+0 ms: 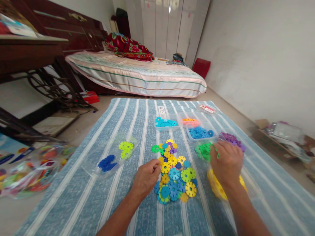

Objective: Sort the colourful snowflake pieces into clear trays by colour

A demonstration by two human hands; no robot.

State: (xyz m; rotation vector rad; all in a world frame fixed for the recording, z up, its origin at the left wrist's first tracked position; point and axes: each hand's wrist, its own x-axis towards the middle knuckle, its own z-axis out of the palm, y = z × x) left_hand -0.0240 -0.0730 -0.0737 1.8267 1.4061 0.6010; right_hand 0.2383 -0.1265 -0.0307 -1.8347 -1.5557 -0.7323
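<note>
Blue-and-white striped woven mat (pixel 98 183) under our mixed heap of plastic snowflake discs (pixel 174 173), our left hand (pixel 145 177) at the heap's left edge, fingers pinched together on a yellow disc (pixel 161 160), our right hand (pixel 227 162) right of the heap, fingers clamped on a green disc (pixel 216 151) above the clear tray of green discs (pixel 203 150).

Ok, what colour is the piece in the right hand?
Green, held in the right hand over the green pile; the head view shows it.
</note>
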